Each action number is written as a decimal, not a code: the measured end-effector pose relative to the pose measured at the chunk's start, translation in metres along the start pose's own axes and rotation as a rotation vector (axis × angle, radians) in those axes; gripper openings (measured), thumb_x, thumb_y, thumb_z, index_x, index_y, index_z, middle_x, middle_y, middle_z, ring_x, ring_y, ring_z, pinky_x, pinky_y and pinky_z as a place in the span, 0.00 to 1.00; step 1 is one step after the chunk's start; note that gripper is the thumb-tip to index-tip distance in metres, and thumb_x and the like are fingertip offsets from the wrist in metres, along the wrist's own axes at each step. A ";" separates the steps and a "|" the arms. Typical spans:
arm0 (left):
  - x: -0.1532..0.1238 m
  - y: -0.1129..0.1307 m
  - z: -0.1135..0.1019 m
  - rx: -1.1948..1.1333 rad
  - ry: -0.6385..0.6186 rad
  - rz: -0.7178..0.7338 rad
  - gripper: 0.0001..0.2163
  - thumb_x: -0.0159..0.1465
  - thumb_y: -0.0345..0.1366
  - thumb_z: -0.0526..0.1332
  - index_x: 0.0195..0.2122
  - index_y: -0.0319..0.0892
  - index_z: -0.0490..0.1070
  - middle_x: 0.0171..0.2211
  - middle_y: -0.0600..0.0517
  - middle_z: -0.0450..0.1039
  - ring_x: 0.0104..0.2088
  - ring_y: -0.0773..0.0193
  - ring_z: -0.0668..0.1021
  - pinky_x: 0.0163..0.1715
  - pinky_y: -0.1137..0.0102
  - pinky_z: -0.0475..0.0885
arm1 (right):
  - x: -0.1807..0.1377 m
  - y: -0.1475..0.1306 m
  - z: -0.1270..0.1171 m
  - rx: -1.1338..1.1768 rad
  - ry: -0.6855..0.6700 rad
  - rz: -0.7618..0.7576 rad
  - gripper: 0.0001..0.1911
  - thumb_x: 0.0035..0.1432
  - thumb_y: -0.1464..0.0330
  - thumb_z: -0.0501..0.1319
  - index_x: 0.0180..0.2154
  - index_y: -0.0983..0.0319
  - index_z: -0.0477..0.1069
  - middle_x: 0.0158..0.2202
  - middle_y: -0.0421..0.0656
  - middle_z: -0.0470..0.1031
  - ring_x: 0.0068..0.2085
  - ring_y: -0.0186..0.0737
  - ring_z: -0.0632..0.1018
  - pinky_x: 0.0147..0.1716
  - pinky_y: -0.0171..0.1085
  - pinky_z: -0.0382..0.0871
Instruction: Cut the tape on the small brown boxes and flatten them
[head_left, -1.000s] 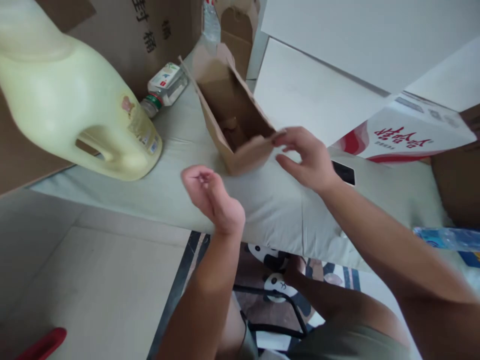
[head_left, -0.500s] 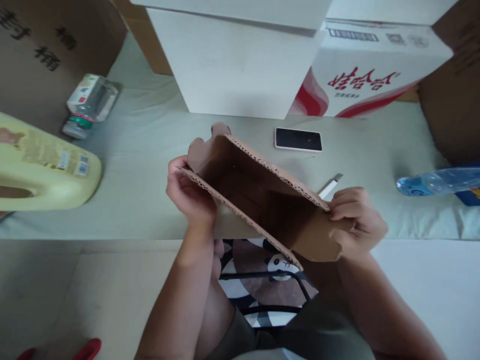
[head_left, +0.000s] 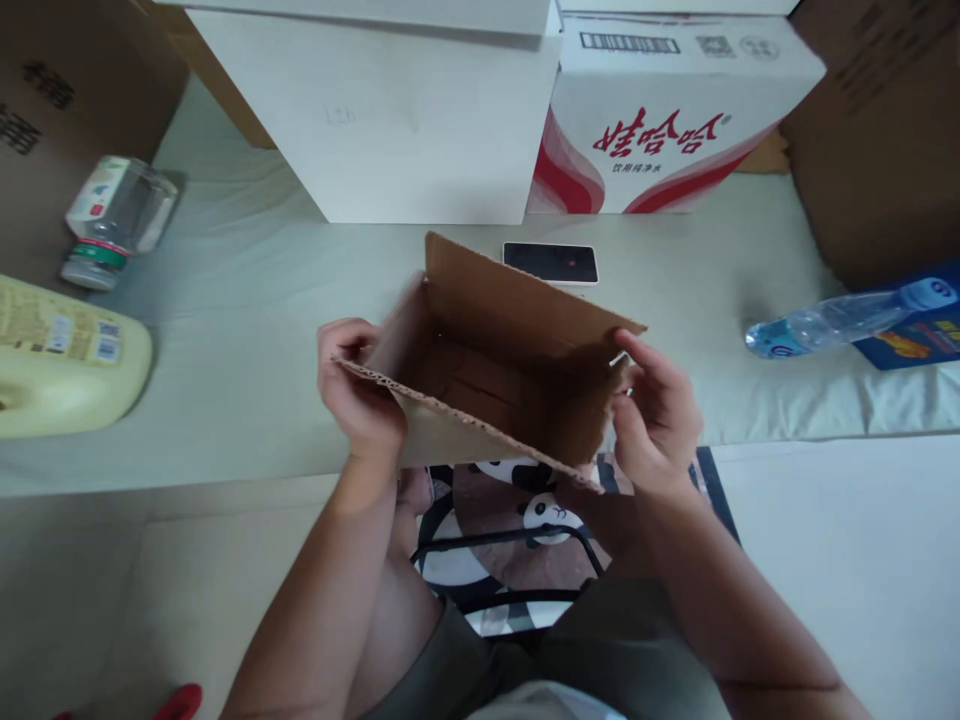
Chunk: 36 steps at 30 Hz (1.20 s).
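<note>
A brown cardboard box (head_left: 517, 290) with rough cut edges is held up in front of me, its open top facing me and its inside bare. My left hand (head_left: 358, 385) is closed on the box's left side, with part of the fingers hidden behind the cardboard. At the right end, my right hand (head_left: 656, 410) pinches the short wall between thumb and fingers. Just beyond the box's far wall lies a dark-screened phone (head_left: 551, 262) in a light case. The white-handled cutter seen earlier is hidden now.
Tall white cartons, one a red-printed carton (head_left: 637, 140), stand at the back of the cloth-covered surface (head_left: 247, 300). On the left are a clear plastic bottle (head_left: 120, 220) and a yellow jug (head_left: 67, 360). A water bottle (head_left: 847, 315) leans over a blue packet (head_left: 915, 335) at right.
The box has tipped so its far wall stands higher and more of its inside shows. My right hand has shifted up and left along its end. The whole view has swung right.
</note>
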<state>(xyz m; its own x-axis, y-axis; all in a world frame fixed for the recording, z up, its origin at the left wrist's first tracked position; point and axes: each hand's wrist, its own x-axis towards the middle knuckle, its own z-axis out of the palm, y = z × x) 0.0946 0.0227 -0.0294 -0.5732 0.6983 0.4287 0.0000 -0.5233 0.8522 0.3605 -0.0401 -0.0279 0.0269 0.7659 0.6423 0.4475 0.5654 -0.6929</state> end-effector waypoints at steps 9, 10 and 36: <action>-0.007 -0.010 -0.014 0.284 -0.219 0.253 0.15 0.72 0.48 0.59 0.32 0.44 0.69 0.35 0.51 0.67 0.38 0.61 0.72 0.42 0.65 0.66 | -0.006 0.009 0.018 0.082 -0.040 0.170 0.29 0.66 0.61 0.61 0.67 0.46 0.61 0.64 0.46 0.70 0.60 0.49 0.76 0.59 0.55 0.75; -0.006 -0.011 -0.013 0.267 -0.224 0.245 0.13 0.71 0.47 0.61 0.35 0.44 0.70 0.35 0.52 0.67 0.38 0.61 0.71 0.42 0.66 0.67 | -0.007 0.007 0.019 0.117 -0.080 0.198 0.22 0.67 0.63 0.59 0.62 0.48 0.68 0.60 0.46 0.72 0.61 0.50 0.76 0.61 0.56 0.73; 0.032 -0.021 -0.023 0.121 0.094 -0.304 0.12 0.57 0.32 0.56 0.29 0.40 0.81 0.34 0.47 0.82 0.40 0.58 0.80 0.45 0.63 0.72 | -0.016 0.032 0.029 0.357 0.040 0.453 0.24 0.68 0.51 0.57 0.61 0.52 0.69 0.63 0.48 0.74 0.62 0.49 0.77 0.62 0.54 0.71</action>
<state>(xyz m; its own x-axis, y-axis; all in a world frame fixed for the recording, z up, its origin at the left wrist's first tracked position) 0.0572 0.0452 -0.0406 -0.6347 0.7626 0.1248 -0.0884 -0.2322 0.9687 0.3482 -0.0255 -0.0701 0.1829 0.9473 0.2628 0.0543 0.2572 -0.9648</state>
